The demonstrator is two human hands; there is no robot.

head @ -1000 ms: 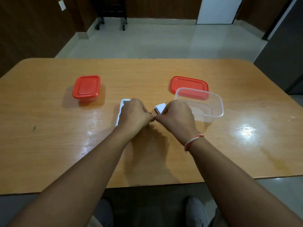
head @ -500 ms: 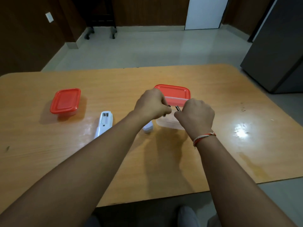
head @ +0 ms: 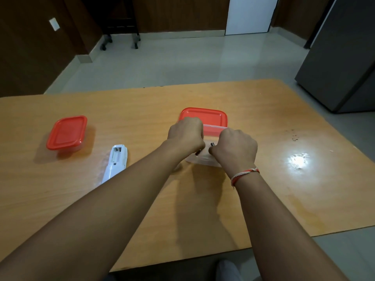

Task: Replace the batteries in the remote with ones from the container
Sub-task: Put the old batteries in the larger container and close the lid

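Two hands work over the open clear container (head: pixel 205 160) at table (head: pixel 284 199) centre. Left hand (head: pixel 185 133) has fingers curled, w/ a small dark end showing below the knuckles, prob. a battery (head: pixel 197 153); contact point is hidden. Right hand (head: pixel 235 149) is likewise curled, pinching a second small dark cylinder (head: pixel 212 144) at thumb side. Both hands thus hold narrow, closed grips on what look like batteries; exact finger placement cannot be told.

The remote (head: pixel 115 162) lies face down, well apart to the left, w/ its battery bay open and apparently empty. Its cover is not identifiable here. A red lid (head: pixel 205 116) lies just behind the clear container. A second container w/ red lid (head: pixel 67 132), closed, sits further left, beyond the remote.

Step in hand, as judged: depositing the old cells in the clear container. Whether the hands are lowering or lifting cannot be told from this view.

Procedure notes:
- Lower cells inside the rim before release; a drop from height may bounce them out
- Release one hand at a time
- Keep old and fresh cells separate; the closed container prob. holds the replacements
- Check polarity marks in the bay before inserting
- Steady the remote w/ the free hand during insertion
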